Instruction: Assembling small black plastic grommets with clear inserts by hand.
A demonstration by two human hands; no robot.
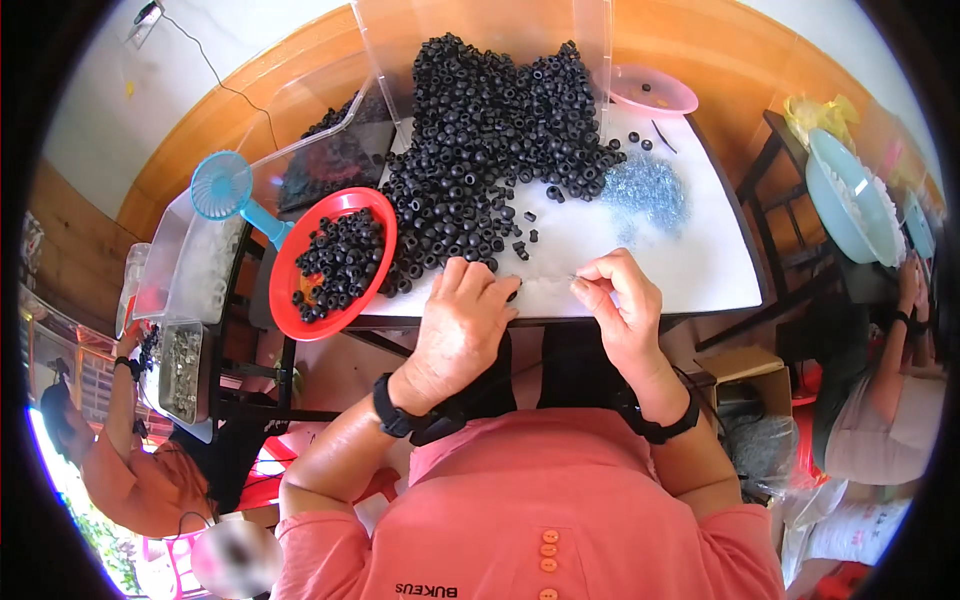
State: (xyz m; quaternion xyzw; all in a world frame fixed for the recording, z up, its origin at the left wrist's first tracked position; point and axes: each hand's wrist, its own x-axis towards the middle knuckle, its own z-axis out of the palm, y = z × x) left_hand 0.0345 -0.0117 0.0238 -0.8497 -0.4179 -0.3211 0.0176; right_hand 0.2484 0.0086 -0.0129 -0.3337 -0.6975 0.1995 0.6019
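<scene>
My left hand (462, 312) is at the table's front edge with its fingers closed. A small black plastic piece (514, 294) shows between its thumb and fingertips. To its right, my right hand (628, 302) makes a pinch with thumb and forefinger; what sits in the pinch is too small to make out. The two hands are a short way apart over the white tabletop (700, 270). Just beyond my left hand spreads a big heap of small black plastic pieces (480, 150), many ring-shaped. Behind my right hand lies a pile of tiny pale-blue, see-through pieces (645, 192).
A red bowl (283, 310) of black pieces stands at the left, next to a blue hand fan (222, 186). A pink dish (655, 90) is at the far right. Two other people work nearby, one by a metal tray (183, 370), one by a light-blue basin (840, 190).
</scene>
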